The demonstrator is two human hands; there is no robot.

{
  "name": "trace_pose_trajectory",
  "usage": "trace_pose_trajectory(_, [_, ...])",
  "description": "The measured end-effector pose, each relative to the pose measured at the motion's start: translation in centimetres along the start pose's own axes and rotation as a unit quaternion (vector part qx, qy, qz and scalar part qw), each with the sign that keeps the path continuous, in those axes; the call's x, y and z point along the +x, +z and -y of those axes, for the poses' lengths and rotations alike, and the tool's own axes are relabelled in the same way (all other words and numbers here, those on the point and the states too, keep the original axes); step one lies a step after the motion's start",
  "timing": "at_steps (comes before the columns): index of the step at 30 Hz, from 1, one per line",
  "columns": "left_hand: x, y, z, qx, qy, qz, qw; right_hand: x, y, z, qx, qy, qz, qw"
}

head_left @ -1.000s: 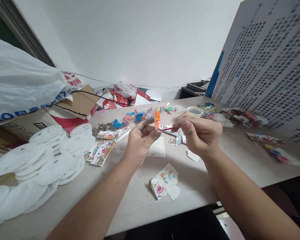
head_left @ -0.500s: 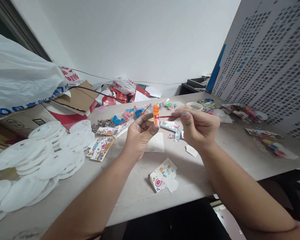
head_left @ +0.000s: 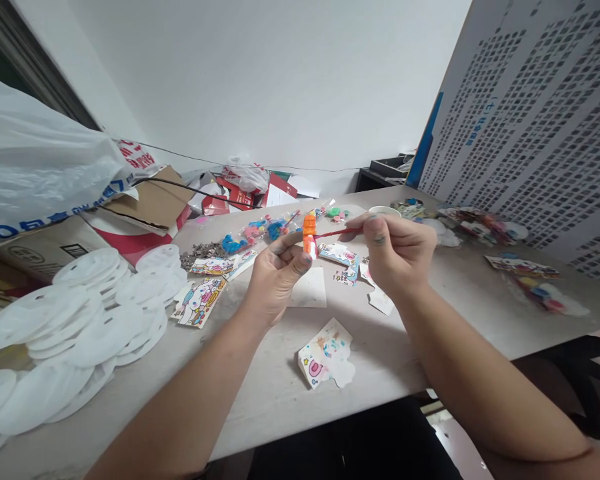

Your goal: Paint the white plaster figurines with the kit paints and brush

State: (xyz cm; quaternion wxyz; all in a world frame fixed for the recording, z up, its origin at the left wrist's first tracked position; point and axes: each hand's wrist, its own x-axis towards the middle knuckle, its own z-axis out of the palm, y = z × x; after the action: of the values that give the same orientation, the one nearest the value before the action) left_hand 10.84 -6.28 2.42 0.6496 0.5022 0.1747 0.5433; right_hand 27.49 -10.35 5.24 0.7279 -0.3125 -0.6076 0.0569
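Observation:
My left hand [head_left: 275, 273] pinches a small orange and white piece [head_left: 309, 235] between thumb and forefinger, held upright above the table. My right hand [head_left: 395, 250] is closed around a thin red brush [head_left: 333, 233] whose tip touches the orange piece from the right. Both hands hover over the grey table [head_left: 430, 320]. Below them lie a blank white card [head_left: 309, 292] and a painted cartoon cutout [head_left: 325, 353].
Stacks of white plastic discs [head_left: 80, 320] cover the left side. Cartoon sticker sheets [head_left: 200, 301], bags of coloured paint pots [head_left: 253, 233], a white water cup [head_left: 383, 211] and more craft packets [head_left: 540, 287] lie around. A plastic bag [head_left: 40, 167] and cardboard boxes stand at the left; a printed panel [head_left: 530, 120] leans at the right.
Both hands have risen slightly and drifted left. The brush tip has moved from below the orange piece up against its side.

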Motion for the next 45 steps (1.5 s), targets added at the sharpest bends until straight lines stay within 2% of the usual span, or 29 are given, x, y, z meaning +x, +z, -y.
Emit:
trace_pose_trajectory(3, [0.0, 0.0, 0.0, 0.001, 0.000, -0.001, 1.000, -0.1, 0.3, -0.1, 0.051, 0.041, -0.011, 0.998])
trace_pose_trajectory(10, [0.1, -0.1, 0.0, -0.007, -0.004, -0.014, 1.000, 0.1, 0.8, -0.7, 0.085, 0.161, -0.052, 0.982])
trace_pose_trajectory(15, [0.0, -0.1, 0.0, -0.016, 0.000, 0.000, 1.000, -0.3, 1.4, -0.9, 0.125, 0.176, -0.066, 0.974])
trace_pose_trajectory(22, [0.0, 0.0, -0.3, -0.069, -0.014, -0.009, 0.997, -0.4, 1.4, -0.6, 0.092, 0.174, -0.069, 0.978])
trace_pose_trajectory(25, [-0.2, 0.1, -0.5, -0.073, -0.027, 0.012, 0.997, -0.5, 1.5, -0.4, 0.113, 0.151, -0.080, 0.979])
trace_pose_trajectory(28, [-0.3, 0.2, -0.8, -0.075, -0.039, 0.028, 0.996, -0.6, 1.6, 0.0, 0.094, 0.088, -0.072, 0.989])
trace_pose_trajectory(33, [-0.4, 0.3, -1.1, -0.081, -0.043, 0.016, 0.996, -0.7, 1.1, 0.5, 0.050, -0.017, -0.008, 0.999])
trace_pose_trajectory(35, [-0.3, 0.2, -1.1, -0.078, -0.044, 0.016, 0.996, -0.7, 1.0, 0.7, 0.044, -0.025, -0.012, 0.999])
trace_pose_trajectory(39, [-0.4, 0.0, -0.9, -0.069, -0.040, 0.046, 0.996, -0.9, 1.2, 0.7, 0.025, -0.039, -0.062, 0.997])
trace_pose_trajectory(45, [-0.6, 0.1, -1.0, -0.059, -0.033, 0.050, 0.996, -0.8, 1.1, 0.5, 0.043, -0.078, 0.003, 0.996])
